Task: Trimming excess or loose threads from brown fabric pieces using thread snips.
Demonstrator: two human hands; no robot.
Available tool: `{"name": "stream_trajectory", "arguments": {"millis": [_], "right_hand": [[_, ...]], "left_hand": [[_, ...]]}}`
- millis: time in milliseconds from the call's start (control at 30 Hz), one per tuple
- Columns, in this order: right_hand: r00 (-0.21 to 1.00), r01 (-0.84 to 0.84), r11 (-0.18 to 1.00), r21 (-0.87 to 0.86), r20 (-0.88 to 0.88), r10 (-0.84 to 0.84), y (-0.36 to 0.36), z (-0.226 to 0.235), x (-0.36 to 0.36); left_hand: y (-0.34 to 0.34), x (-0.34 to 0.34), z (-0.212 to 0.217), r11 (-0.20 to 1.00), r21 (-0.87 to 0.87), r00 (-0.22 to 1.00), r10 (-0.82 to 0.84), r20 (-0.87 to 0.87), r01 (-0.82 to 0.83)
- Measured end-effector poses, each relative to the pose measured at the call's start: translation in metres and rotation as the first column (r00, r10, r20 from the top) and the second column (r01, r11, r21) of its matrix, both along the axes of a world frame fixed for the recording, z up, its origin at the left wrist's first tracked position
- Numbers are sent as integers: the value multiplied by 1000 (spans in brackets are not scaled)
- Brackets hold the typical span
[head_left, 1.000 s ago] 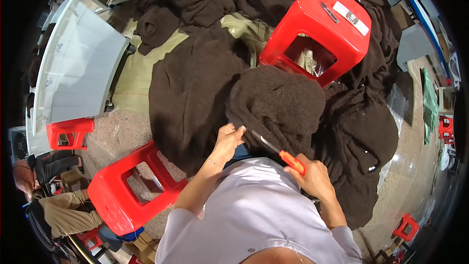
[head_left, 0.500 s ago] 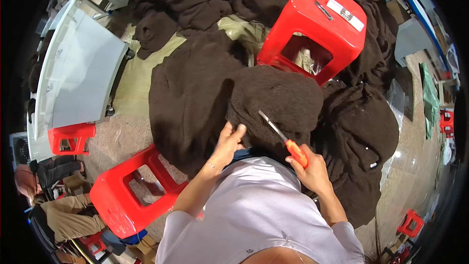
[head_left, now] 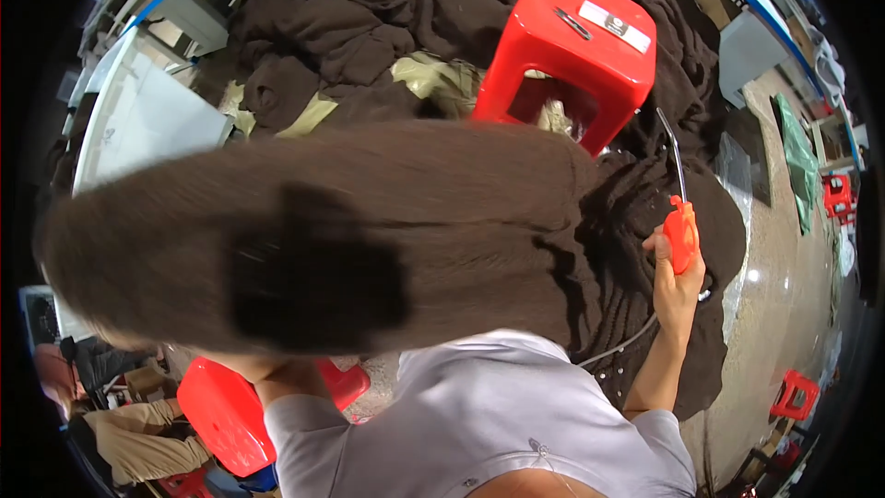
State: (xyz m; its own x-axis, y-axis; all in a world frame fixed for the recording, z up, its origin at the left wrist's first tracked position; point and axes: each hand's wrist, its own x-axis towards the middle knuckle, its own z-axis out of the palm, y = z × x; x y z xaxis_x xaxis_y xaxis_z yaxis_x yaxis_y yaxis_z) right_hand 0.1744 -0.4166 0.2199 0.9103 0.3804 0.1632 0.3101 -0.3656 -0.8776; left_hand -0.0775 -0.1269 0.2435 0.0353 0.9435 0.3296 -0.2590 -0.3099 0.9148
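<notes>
A big brown knitted garment (head_left: 387, 212) sweeps blurred across the middle of the view, lifted off the pile and stretched out to the left. My left arm runs up under it from my grey shirt; my left hand is hidden behind the cloth. My right hand (head_left: 678, 286) is raised at the right, shut on an orange-handled tool (head_left: 682, 232) with a thin metal tip pointing up. A thin grey hose (head_left: 627, 346) trails down from it. More dark brown garments (head_left: 645, 221) lie under that hand.
A tall red plastic stool (head_left: 572, 37) stands ahead, with a heap of dark garments (head_left: 369, 9) behind it. Another red stool (head_left: 221, 415) is at my lower left, beside a seated person's legs (head_left: 138, 433). A white panel (head_left: 138, 120) is at left, small red stools (head_left: 795, 395) at right.
The brown garment has been flung up and leftward, now filling the middle of the view. My right hand with the orange tool moved out to the right and up.
</notes>
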Motion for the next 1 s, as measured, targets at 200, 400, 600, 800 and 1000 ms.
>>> {"name": "stream_trajectory", "arguments": {"millis": [200,400,600,800,1000], "right_hand": [[977,-204,964,-172,33,213,60,-11,-31],[864,-493,738,-461,-359,353,96,-6,-55],[729,-583,504,-637,-136,671,114,23,-46],[774,-549,575,-606,-110,623,146,-17,-4],[543,-478,607,-635,330,772,156,-64,9]], "left_hand": [[224,-97,40,466,879,394,792,-466,103],[169,-114,-186,815,-487,870,41,-491,-314],[84,-431,24,674,219,649,738,-184,-705],[-105,-527,216,-1,159,20,991,132,-987],[-183,-541,195,5,-18,3,988,154,-1000]]}}
